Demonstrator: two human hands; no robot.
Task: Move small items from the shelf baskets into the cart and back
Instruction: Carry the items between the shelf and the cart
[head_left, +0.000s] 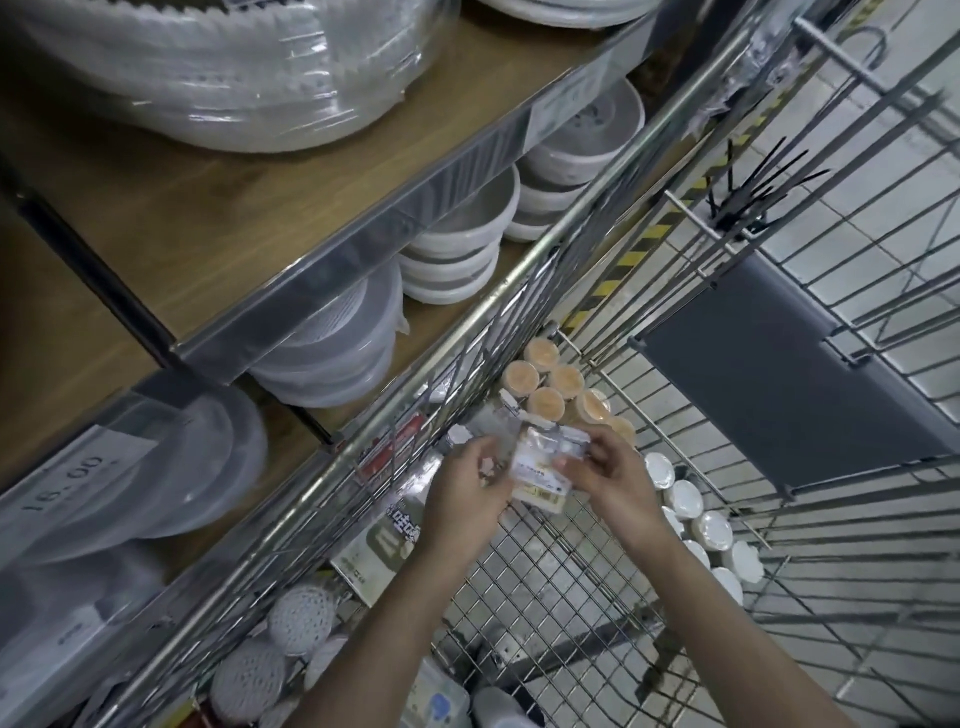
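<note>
Both hands meet over the wire cart (545, 582), just inside its shelf-side rim. Left hand (465, 501) has its fingers curled round the left edge of a bundle of small clear packets (540, 470), thumb on top; the right hand (608, 478) pinches the same bundle from its 3 o'clock side, fingertips bent onto the wrapping. The packets are blurred, so their contents are hard to tell, perhaps small white pieces on pale cards.

At 12 o'clock from the bundle, a cluster of orange-topped round tubs (550, 382) stands in the cart's far corner. At 4 o'clock, a row of white-lidded jars (691, 514) lies along the cart floor. A grey flap (779, 364) hangs on the cart's wire wall at 2 o'clock, with black cable ties (748, 192) sticking up above it.

Outside the rim, at 8 o'clock, a shelf basket (322, 519) holds a green-and-white packet (379, 551), and round white mesh-wrapped balls (301, 621) sit lower still. Stacks of white bowls (457, 249) and clear lidded containers (332, 343) fill the wooden shelf (171, 218) at 10 o'clock, and a price label reading 16.00 (67, 486) is fixed to the shelf edge at 9 o'clock.
</note>
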